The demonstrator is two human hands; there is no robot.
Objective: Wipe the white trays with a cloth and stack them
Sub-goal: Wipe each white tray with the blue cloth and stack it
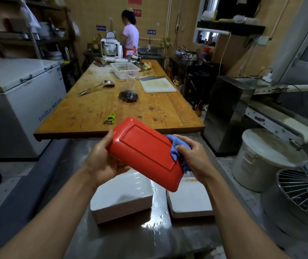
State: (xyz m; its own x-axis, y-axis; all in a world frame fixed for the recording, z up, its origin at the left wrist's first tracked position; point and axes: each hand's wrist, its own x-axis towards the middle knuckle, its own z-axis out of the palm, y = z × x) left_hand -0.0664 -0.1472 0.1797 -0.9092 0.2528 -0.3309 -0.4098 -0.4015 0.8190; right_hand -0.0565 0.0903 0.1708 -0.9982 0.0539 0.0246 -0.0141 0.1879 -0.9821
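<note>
tray red underside up, tilted above the steel counter, likely for wiping its base | left hand grips its left edge | right hand presses bunched cloth on right edge | two stacks below

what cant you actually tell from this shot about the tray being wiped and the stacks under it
All in the head view:
- Held tray: only its red underside faces the camera; its inner face is hidden.
- Blue cloth: mostly covered by the right hand.
- Left stack: far end hidden behind the tray and left hand; motion blur smears the tray edges.
- Right stack: far end hidden by the tray.
</note>
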